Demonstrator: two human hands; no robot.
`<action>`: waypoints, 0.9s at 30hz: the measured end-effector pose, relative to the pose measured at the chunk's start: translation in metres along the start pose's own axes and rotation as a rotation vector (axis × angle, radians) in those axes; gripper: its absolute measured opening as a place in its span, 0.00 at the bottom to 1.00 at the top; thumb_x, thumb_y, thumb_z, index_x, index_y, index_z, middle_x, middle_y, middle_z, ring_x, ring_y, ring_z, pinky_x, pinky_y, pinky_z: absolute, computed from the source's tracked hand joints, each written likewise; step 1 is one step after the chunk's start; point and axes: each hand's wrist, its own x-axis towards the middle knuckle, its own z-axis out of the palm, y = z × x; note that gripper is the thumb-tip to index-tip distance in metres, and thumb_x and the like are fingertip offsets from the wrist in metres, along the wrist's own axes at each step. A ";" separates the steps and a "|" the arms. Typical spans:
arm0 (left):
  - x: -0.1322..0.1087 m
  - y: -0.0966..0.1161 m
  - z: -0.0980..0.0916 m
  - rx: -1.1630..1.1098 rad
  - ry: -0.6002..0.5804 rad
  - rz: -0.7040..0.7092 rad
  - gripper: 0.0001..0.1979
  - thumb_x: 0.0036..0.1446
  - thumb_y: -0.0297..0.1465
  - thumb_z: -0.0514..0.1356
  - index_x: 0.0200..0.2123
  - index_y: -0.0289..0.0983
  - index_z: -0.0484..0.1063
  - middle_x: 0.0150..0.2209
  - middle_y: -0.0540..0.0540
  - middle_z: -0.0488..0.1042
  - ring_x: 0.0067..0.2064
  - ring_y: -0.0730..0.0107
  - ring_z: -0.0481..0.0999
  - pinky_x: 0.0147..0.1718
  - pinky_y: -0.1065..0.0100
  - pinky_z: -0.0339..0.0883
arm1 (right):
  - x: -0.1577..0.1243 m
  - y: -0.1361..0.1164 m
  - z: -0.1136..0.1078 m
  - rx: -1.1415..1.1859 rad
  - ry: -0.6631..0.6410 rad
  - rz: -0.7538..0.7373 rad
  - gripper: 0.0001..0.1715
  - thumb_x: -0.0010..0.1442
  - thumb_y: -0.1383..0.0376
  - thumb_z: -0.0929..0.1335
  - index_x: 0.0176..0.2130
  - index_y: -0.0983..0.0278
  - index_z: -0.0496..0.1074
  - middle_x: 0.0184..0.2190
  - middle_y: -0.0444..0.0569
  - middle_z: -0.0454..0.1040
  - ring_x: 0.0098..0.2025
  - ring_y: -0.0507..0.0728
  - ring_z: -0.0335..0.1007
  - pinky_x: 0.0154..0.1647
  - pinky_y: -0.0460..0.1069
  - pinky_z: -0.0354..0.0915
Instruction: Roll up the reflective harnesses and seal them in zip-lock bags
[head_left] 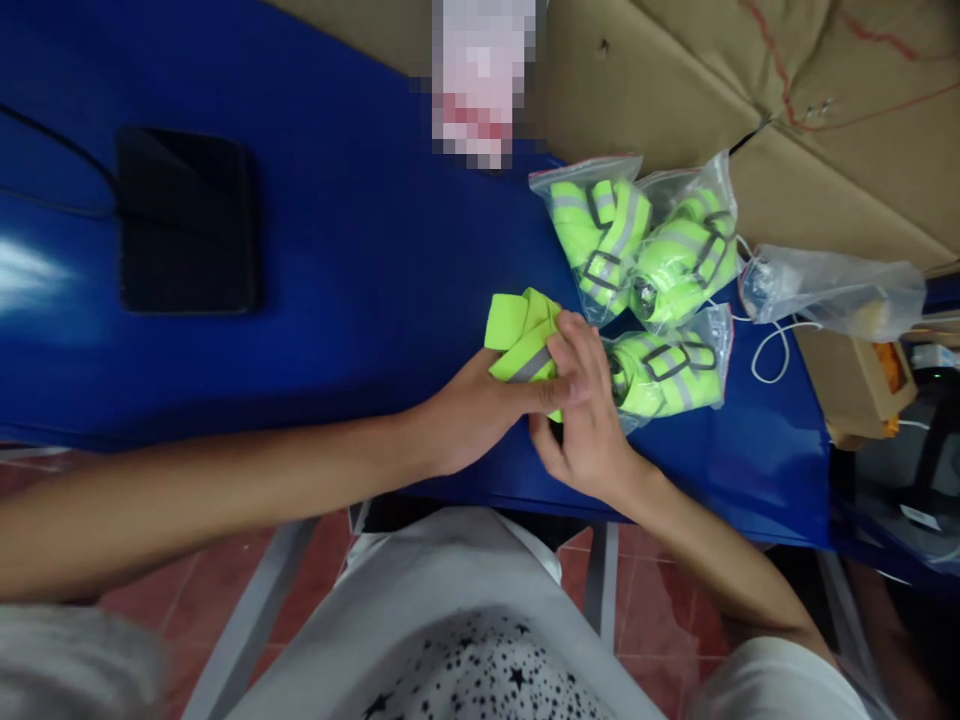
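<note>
Both my hands are wrapped round a folded neon-yellow reflective strap (pixel 517 335) with a grey stripe, above the blue table. My left hand (pixel 495 405) grips it from below and the left, its thumb reaching across to the right fingers. From the right, my right hand (pixel 589 400) closes round the other side, hiding part of the strap. Just right of my hands lie clear zip bags holding similar straps with dark buckles: an upper left bag (pixel 602 235), an upper right bag (pixel 686 255) and a lower bag (pixel 667 370).
A black flat box (pixel 186 220) with cables sits on the blue table (pixel 360 240) at the left. Brown cardboard (pixel 645 90) lines the back. At the right are a clear plastic bag (pixel 840 290), a white cord (pixel 772 355) and an open cardboard box (pixel 855 385).
</note>
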 end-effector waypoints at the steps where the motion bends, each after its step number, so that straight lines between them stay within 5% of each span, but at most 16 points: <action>1: 0.003 0.000 -0.003 0.007 -0.001 -0.011 0.23 0.51 0.30 0.74 0.51 0.40 0.77 0.54 0.45 0.79 0.64 0.56 0.71 0.63 0.58 0.62 | 0.000 0.001 -0.002 0.039 -0.056 0.006 0.54 0.68 0.61 0.65 0.76 0.52 0.25 0.78 0.47 0.32 0.79 0.69 0.30 0.76 0.76 0.40; 4: 0.009 0.002 -0.010 0.038 0.003 -0.048 0.25 0.48 0.28 0.76 0.50 0.38 0.77 0.53 0.45 0.80 0.62 0.56 0.73 0.62 0.59 0.64 | -0.001 0.007 -0.016 0.195 -0.153 0.031 0.52 0.69 0.55 0.65 0.76 0.53 0.28 0.78 0.45 0.27 0.79 0.68 0.24 0.77 0.74 0.37; 7: 0.011 0.007 -0.011 0.081 0.013 -0.039 0.26 0.47 0.28 0.76 0.51 0.38 0.77 0.53 0.44 0.80 0.60 0.57 0.75 0.58 0.61 0.67 | -0.003 0.011 -0.030 0.312 -0.089 0.057 0.41 0.72 0.57 0.60 0.76 0.52 0.40 0.78 0.42 0.40 0.79 0.65 0.33 0.78 0.69 0.41; 10: 0.010 0.009 -0.009 0.104 0.003 -0.027 0.24 0.51 0.29 0.75 0.52 0.39 0.78 0.53 0.44 0.80 0.58 0.58 0.77 0.57 0.63 0.70 | -0.004 0.010 -0.032 0.276 -0.023 0.044 0.40 0.72 0.60 0.61 0.76 0.51 0.40 0.77 0.43 0.44 0.78 0.63 0.38 0.78 0.67 0.45; 16: 0.013 0.006 -0.014 0.134 0.030 0.003 0.20 0.58 0.35 0.71 0.54 0.39 0.78 0.54 0.42 0.81 0.61 0.55 0.76 0.60 0.60 0.70 | -0.006 -0.001 -0.018 0.111 -0.136 0.056 0.52 0.73 0.61 0.61 0.73 0.59 0.16 0.76 0.49 0.16 0.78 0.65 0.13 0.77 0.71 0.34; 18: 0.016 0.003 -0.016 0.134 0.011 0.018 0.21 0.58 0.37 0.71 0.53 0.39 0.78 0.54 0.41 0.81 0.61 0.53 0.76 0.59 0.60 0.71 | -0.006 -0.003 -0.020 0.150 -0.156 0.044 0.52 0.73 0.63 0.61 0.74 0.60 0.16 0.75 0.50 0.14 0.77 0.65 0.10 0.77 0.71 0.32; 20: 0.020 0.000 -0.016 0.137 0.030 0.019 0.21 0.57 0.38 0.72 0.52 0.39 0.79 0.55 0.42 0.80 0.61 0.54 0.76 0.58 0.61 0.72 | -0.004 -0.001 -0.026 0.244 -0.114 0.065 0.46 0.73 0.64 0.61 0.76 0.56 0.28 0.78 0.49 0.27 0.79 0.63 0.21 0.78 0.68 0.37; 21: 0.021 0.000 -0.016 0.141 0.054 0.021 0.20 0.56 0.37 0.72 0.51 0.40 0.79 0.55 0.42 0.80 0.61 0.55 0.76 0.59 0.61 0.72 | -0.003 0.003 -0.032 0.306 -0.053 0.104 0.41 0.73 0.64 0.60 0.76 0.52 0.37 0.78 0.48 0.40 0.79 0.61 0.33 0.78 0.66 0.45; 24: 0.023 0.000 -0.014 0.150 0.112 0.023 0.19 0.55 0.35 0.74 0.50 0.40 0.80 0.57 0.45 0.80 0.61 0.55 0.76 0.60 0.60 0.71 | 0.001 0.024 -0.056 0.364 0.287 0.250 0.26 0.74 0.65 0.60 0.67 0.49 0.63 0.58 0.45 0.76 0.60 0.57 0.74 0.61 0.58 0.72; 27: 0.021 0.003 -0.013 0.152 0.078 -0.027 0.21 0.55 0.34 0.73 0.52 0.40 0.79 0.58 0.44 0.79 0.61 0.52 0.76 0.59 0.55 0.73 | 0.000 0.067 -0.089 -0.055 0.656 0.345 0.15 0.71 0.62 0.64 0.54 0.60 0.74 0.49 0.50 0.78 0.52 0.58 0.76 0.54 0.56 0.72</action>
